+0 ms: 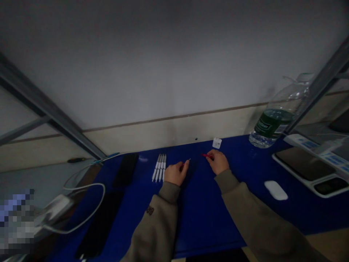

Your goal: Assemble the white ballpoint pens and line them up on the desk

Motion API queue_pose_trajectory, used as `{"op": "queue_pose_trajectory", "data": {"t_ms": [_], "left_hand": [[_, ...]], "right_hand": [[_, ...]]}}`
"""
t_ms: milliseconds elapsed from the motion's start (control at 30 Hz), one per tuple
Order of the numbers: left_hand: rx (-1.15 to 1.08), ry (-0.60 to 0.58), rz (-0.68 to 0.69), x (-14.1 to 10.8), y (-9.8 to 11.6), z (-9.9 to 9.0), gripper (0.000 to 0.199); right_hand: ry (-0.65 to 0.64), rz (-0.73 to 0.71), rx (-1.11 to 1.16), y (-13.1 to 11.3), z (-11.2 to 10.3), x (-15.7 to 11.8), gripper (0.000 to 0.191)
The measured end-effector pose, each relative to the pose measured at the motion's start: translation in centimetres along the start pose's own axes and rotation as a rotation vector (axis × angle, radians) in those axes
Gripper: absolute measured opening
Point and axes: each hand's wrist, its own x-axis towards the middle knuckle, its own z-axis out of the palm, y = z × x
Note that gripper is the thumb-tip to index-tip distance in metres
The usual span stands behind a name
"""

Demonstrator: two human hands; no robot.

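Note:
Above the blue table top (207,218), my left hand (175,174) is closed on a small red pen part, whose thin pale tip points up and right past the thumb. My right hand (219,162), a short way to the right, pinches a red piece (207,155) that sticks out to the left of the fingers. The two hands are apart. Just left of my left hand lie several grey and white pens (159,167), side by side in a row.
Dark flat devices (101,222) and a white cable (105,189) lie at the left. At the right are a large clear bottle (275,122), a white oval object (276,190) and a white device with dark panels (305,163). A small white square (217,143) is by the wall.

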Motion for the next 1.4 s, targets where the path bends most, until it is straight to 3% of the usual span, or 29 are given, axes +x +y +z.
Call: {"op": "queue_pose_trajectory", "data": {"t_ms": [167,300,367,500,600,767,1000,1233,1400], "left_hand": [[0.029,-0.008,0.014,0.1,-0.3,0.4,0.064],[0.043,-0.035,0.029,0.1,-0.4,0.6,0.063],[0.042,-0.058,0.042,0.1,-0.4,0.6,0.061],[0.037,-0.123,0.102,-0.1,-0.2,0.8,0.053],[0.012,-0.156,0.171,-0.3,0.1,0.9,0.044],[-0.054,-0.17,0.227,-0.5,0.5,1.3,0.038],[-0.188,-0.123,0.295,-0.3,0.3,2.0,0.032],[-0.129,-0.102,0.215,0.0,-0.2,1.5,0.037],[-0.187,-0.113,0.219,0.1,-0.3,1.1,0.032]], "right_hand": [[0.158,0.027,-0.147,0.7,-1.0,0.2,0.018],[0.242,-0.007,-0.023,-0.4,-1.3,0.3,0.025],[0.15,-0.017,0.156,-1.6,-1.2,0.1,0.026],[-0.218,-0.001,0.572,-4.4,-0.8,-0.8,0.037],[-0.349,-0.051,0.645,-6.0,-0.6,-1.8,0.036],[-0.365,-0.075,0.59,-6.8,-0.2,-2.4,0.029],[-0.366,-0.068,0.615,-6.1,0.7,-2.1,0.036],[-0.246,0.114,0.74,-4.2,0.7,-0.9,0.034],[-0.23,0.128,0.768,-3.9,0.4,-0.7,0.03]]}}
